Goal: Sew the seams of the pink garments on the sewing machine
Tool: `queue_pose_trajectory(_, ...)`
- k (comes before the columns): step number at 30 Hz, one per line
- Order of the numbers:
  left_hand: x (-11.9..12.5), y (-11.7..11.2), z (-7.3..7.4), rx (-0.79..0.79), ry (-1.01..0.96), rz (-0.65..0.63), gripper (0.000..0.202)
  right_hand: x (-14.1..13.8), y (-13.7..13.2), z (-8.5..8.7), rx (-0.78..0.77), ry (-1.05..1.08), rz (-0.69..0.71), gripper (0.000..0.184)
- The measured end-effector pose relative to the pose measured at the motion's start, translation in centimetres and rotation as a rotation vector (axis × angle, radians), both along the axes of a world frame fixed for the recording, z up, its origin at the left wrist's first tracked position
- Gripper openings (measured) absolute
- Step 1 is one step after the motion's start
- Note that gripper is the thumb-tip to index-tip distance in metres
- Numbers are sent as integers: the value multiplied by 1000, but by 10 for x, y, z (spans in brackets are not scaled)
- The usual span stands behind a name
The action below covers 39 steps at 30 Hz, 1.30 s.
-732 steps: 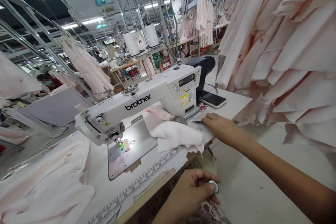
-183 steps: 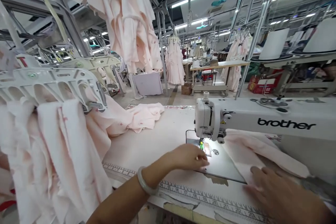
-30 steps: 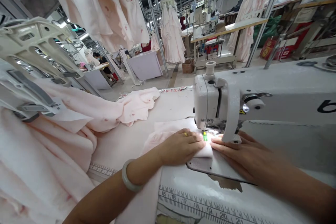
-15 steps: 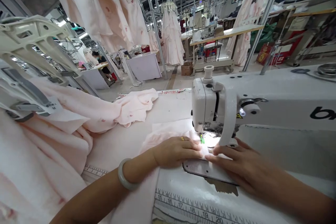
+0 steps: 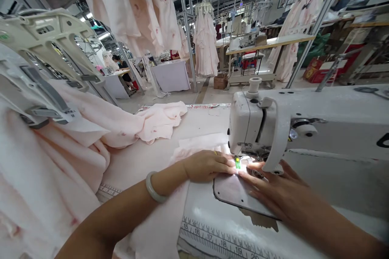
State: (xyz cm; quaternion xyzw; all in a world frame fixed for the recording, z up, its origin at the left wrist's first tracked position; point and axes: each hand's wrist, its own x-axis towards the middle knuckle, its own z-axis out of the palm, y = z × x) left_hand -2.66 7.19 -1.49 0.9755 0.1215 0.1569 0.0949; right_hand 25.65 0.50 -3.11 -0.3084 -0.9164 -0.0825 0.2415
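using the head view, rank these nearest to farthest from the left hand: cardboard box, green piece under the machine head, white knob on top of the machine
1. Green piece: just right of the left hand, by its fingertips.
2. White knob: farther right and higher, atop the sewing machine.
3. Cardboard box: in the background, beyond the table.

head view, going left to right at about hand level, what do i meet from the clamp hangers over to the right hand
Plastic clamp hangers → pale bangle → left hand → small green part → right hand.
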Motion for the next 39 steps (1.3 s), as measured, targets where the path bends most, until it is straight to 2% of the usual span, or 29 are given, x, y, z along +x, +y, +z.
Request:
queue_pose_trajectory(10, 3, 10, -3, -51, 45, 116, 43, 7, 4, -4, -62, -28, 7, 40)
queue_pose_trajectory(16, 2, 9, -3, -51, 33, 112, 39, 7, 3, 1, -138, -10, 8, 36)
queue_pose_trajectory(26, 4, 9, -3, 0, 74, 116, 38, 7, 5, 2, -136, 4, 33, 36)
queue_pose_trajectory(29, 2, 16, -3, -11, 104, 128, 43, 4, 3, 3, -138, 58, 44, 34)
queue_pose_trajectory(32, -13, 35, 1, -54, 181, 281, 51, 1, 1, 4, -168, 60, 45, 32)
queue_pose_trajectory(36, -56, 67, 19, -68, 203, 547, 52, -3, -1, 10, -142, 60, 96, 29)
queue_pose_trajectory(39, -80, 67, 37, -72, 193, 724, 51, -6, -2, 14, -95, 68, 136, 27)
